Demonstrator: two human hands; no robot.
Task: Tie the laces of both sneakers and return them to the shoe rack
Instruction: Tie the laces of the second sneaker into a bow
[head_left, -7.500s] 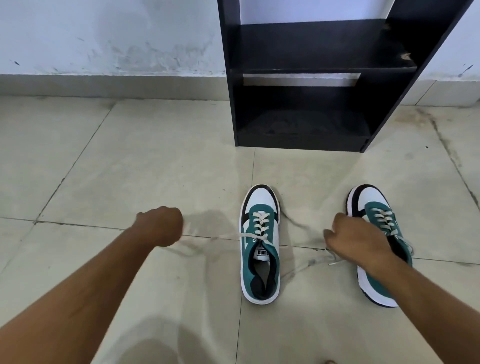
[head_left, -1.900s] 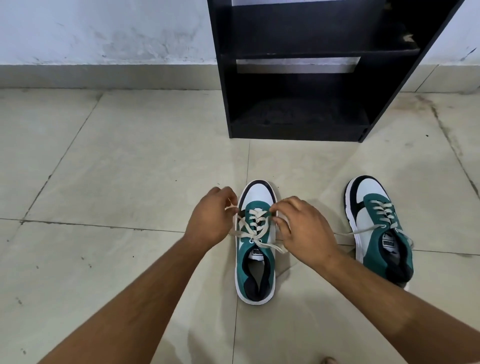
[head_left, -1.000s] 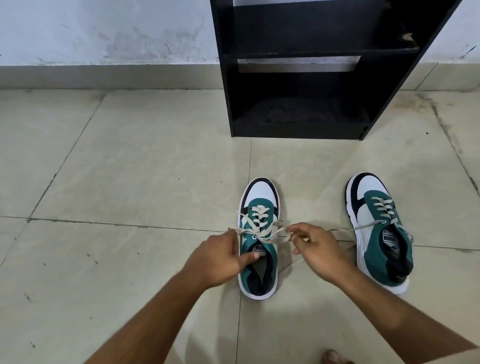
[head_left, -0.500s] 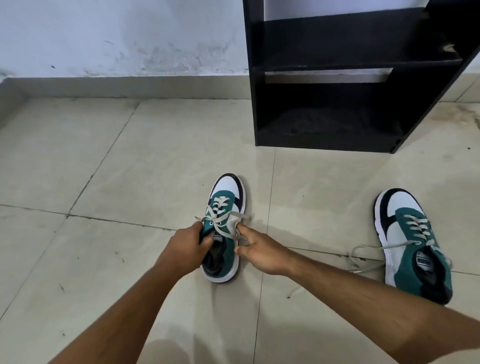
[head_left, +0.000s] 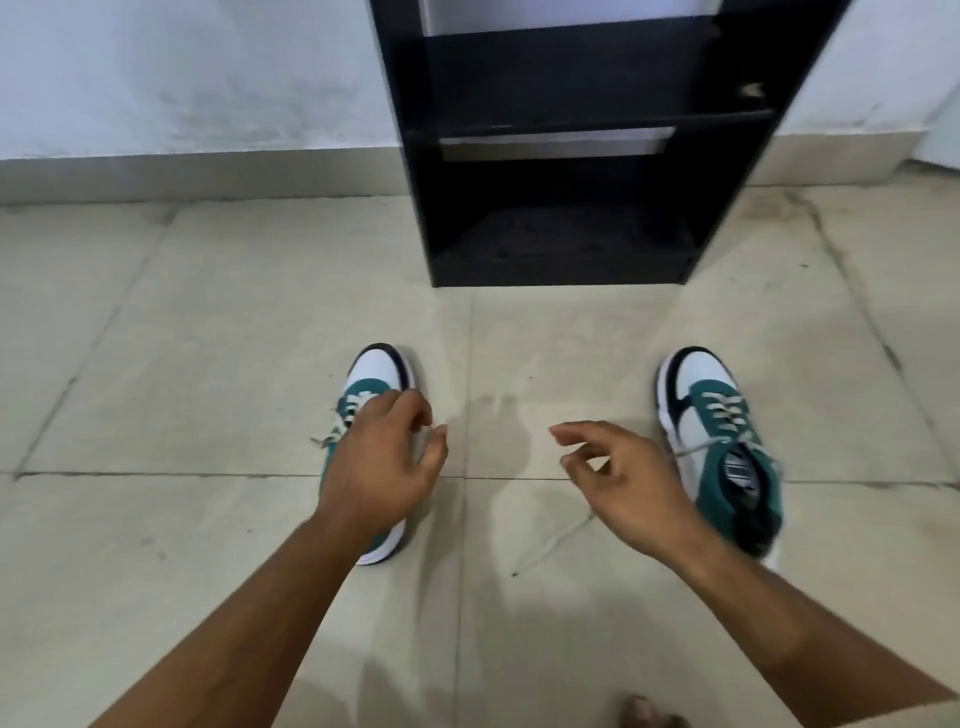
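Two green, white and black sneakers stand on the tiled floor, toes toward the wall. My left hand hovers over the left sneaker and hides its laces and opening; the fingers are apart and grip nothing. A lace end sticks out to that shoe's left. My right hand is open in the gap between the shoes, just left of the right sneaker. That shoe's loose lace trails toward my right hand and across the floor.
A black shoe rack with bare shelves stands against the white wall straight ahead of the sneakers. Beige floor tiles with dark joints spread all around. A bare toe shows at the bottom edge.
Both hands have let go of the left sneaker's laces. My right hand has swung right toward the other sneaker, and my view has shifted right so both shoes sit on either side of centre.
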